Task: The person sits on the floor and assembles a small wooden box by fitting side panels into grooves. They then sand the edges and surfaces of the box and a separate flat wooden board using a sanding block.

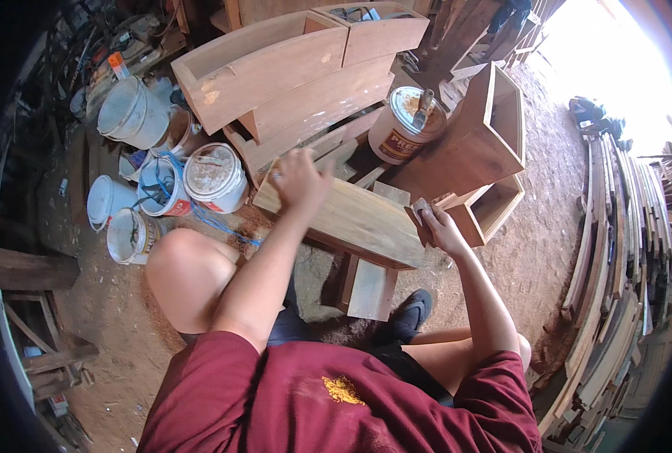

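Observation:
A long wooden drawer-like piece lies across in front of my knees, its pale broad face up. Over its left part is my left hand, smeared by motion, so its fingers and anything in them are unclear. At the right end, my right hand is closed around a small brown block, partly hidden by the fingers. The block is close to the piece's right edge; whether they touch I cannot tell. Below the long piece stands a smaller wooden box part.
Large wooden drawers stand at the far side. A lidded bucket with a putty knife on top is beyond the piece. Open wooden boxes stand right, several white buckets left. Stacked planks line the far right.

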Demonstrator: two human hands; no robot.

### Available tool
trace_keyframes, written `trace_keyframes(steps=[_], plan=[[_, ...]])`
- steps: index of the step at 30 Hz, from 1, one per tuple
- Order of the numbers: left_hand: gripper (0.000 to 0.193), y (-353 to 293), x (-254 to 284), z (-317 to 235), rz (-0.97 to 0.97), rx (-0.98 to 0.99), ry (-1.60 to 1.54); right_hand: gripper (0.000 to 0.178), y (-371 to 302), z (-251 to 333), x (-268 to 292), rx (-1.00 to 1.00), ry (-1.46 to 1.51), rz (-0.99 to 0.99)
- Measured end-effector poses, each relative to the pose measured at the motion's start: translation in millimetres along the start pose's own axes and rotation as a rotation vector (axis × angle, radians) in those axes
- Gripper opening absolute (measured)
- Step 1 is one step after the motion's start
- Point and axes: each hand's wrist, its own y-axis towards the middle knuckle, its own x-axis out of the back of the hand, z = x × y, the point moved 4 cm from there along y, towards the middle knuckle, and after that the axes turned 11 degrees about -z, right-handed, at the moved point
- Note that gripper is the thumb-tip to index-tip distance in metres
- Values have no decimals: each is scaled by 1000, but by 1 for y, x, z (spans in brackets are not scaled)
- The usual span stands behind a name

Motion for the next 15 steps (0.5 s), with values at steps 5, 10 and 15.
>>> trace_keyframes(steps=[5, 10, 15], plan=[[74, 33, 16, 58, 361, 242, 269, 40, -3, -12, 1, 100, -14, -100], [85, 39, -14, 108, 799, 269, 275, 39, -18, -1, 1, -65, 25, -19], [81, 44, -24, 91, 748, 416, -123, 38, -36, -10, 8, -29, -21, -83]])
